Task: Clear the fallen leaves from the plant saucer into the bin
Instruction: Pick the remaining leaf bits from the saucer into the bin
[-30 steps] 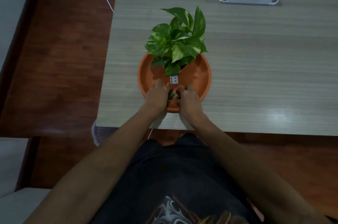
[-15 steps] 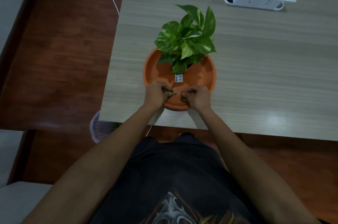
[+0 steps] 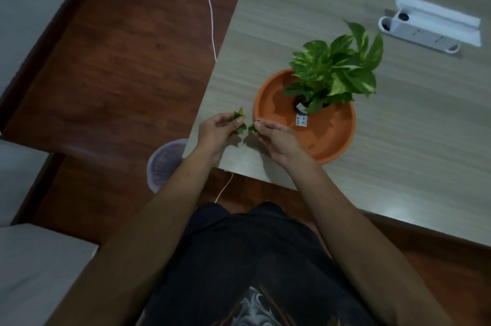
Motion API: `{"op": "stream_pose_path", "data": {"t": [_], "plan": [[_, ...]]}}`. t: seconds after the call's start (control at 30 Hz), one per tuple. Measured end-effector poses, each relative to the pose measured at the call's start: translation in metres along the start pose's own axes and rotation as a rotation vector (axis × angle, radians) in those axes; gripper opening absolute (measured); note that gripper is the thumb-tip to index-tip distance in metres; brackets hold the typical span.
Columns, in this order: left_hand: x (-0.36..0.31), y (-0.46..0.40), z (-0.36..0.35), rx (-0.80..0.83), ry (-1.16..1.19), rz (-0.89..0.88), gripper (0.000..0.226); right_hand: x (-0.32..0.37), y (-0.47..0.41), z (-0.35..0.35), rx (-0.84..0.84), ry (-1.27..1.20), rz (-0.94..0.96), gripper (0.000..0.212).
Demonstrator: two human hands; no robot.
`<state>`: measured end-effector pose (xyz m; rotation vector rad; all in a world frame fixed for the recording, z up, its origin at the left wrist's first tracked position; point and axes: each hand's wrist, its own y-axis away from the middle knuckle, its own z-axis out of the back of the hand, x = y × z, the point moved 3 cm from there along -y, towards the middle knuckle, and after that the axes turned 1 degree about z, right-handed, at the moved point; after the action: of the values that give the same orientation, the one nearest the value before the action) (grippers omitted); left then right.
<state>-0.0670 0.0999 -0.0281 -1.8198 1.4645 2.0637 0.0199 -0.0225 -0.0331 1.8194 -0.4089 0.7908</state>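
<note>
Hands: left hand (image 3: 216, 130) pinched on leaves (image 3: 238, 119) | right hand (image 3: 279, 139) pinching leaf scrap (image 3: 252, 128)

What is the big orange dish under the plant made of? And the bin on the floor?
The orange saucer looks like terracotta clay or plastic made to match: matte, even orange, smooth with a rolled rim. The picture cannot settle which. The bin looks like thin pale plastic, since its wall seems ribbed or perforated and slightly see-through, though it is blurred.
</note>
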Motion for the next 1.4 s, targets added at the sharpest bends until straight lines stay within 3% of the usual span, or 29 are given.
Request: {"op": "stream_pose_path", "data": {"t": [0.13,0.33,0.63,0.77,0.93,1.03,1.13,1.3,1.4], "plan": [[-0.005,0.001,0.054,-0.065,0.094,-0.017,0.010,-0.017,-0.002,-0.055,0.073,0.079,-0.003,0.012],[-0.001,0.000,0.141,-0.243,0.114,-0.041,0.018,-0.055,-0.002,-0.136,0.158,0.157,-0.018,0.018],[0.031,-0.001,0.245,-0.401,0.025,0.046,0.023,-0.142,-0.014,-0.223,0.070,0.522,-0.024,0.022],[0.051,-0.017,0.271,-0.437,-0.022,0.092,0.019,-0.177,-0.023,-0.229,-0.006,0.620,-0.102,0.023],[0.092,-0.045,0.295,-0.422,-0.134,0.232,0.028,-0.214,-0.042,-0.229,-0.043,0.625,-0.206,0.008],[0.124,-0.063,0.307,-0.383,-0.208,0.319,0.034,-0.229,-0.054,-0.223,-0.061,0.639,-0.274,0.023],[0.142,-0.071,0.311,-0.433,-0.363,0.334,0.035,-0.245,-0.066,-0.216,-0.117,0.660,-0.280,0.023],[0.169,-0.090,0.314,-0.382,-0.305,0.416,0.035,-0.268,-0.086,-0.207,-0.151,0.688,-0.283,0.016],[0.182,-0.100,0.318,-0.354,-0.254,0.458,0.012,-0.274,-0.096,-0.203,-0.154,0.634,-0.316,0.017]]}}
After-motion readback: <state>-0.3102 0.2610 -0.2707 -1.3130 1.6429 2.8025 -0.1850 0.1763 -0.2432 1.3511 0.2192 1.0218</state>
